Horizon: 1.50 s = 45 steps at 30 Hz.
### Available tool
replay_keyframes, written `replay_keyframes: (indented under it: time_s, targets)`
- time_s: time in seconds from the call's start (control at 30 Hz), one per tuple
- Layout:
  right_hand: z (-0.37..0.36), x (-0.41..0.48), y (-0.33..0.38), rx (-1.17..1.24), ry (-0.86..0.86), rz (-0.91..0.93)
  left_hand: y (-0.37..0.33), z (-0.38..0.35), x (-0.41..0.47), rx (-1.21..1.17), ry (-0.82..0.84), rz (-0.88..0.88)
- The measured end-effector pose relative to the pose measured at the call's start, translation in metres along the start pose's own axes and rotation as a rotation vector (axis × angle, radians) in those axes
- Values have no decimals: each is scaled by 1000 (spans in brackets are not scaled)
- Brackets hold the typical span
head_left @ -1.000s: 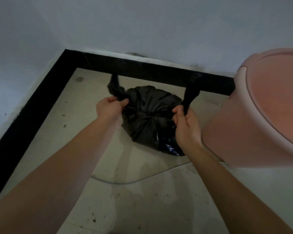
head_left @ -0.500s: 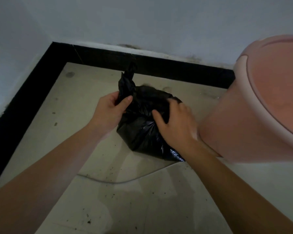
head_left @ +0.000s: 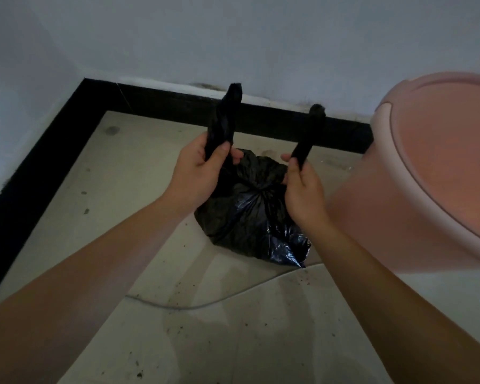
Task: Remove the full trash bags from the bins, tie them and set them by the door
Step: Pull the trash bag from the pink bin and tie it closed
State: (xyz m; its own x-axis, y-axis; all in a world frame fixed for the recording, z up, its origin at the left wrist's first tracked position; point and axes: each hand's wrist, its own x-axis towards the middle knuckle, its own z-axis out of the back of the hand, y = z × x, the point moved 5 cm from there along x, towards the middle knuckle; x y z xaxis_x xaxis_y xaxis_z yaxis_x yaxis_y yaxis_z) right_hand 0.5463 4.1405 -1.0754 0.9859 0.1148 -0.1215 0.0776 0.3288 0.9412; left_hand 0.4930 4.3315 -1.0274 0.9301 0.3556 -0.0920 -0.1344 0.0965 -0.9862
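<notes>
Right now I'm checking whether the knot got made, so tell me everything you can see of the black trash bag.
The black trash bag sits on the pale tiled floor in a corner, close beside the pink bin. It looks like thin, crinkled, glossy plastic, bulging and gathered at the top. Two twisted ends stand up and apart: the left hand grips one, the right hand the other. The gathers meet at a pucker between the hands; whether a knot is there cannot be told.

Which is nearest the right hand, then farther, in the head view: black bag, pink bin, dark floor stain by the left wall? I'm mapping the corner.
1. Black bag: held by the right hand.
2. Pink bin: just to its right.
3. Dark floor stain: far left, near the corner.
</notes>
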Motion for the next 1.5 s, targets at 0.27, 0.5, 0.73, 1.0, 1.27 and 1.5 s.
replay_keyframes:
  time_s: [0.27,0.5,0.73,1.0,1.27,1.5]
  targets:
    - [1,1,24,-537,418,343,-21,-20,-6,-257,301,257]
    - [-8,-14,35,-401,511,363,-9,-18,-14,-265,184,281]
    - [5,-17,1,-133,321,47,12,-3,-9,-523,-16,383]
    - [-3,-22,-14,82,236,-56,-12,2,-7,-499,-11,233]
    - [1,-36,5,103,193,74,10,-22,-9,31,191,306]
    - [6,-38,21,-164,244,207,18,-19,-21,-135,430,469]
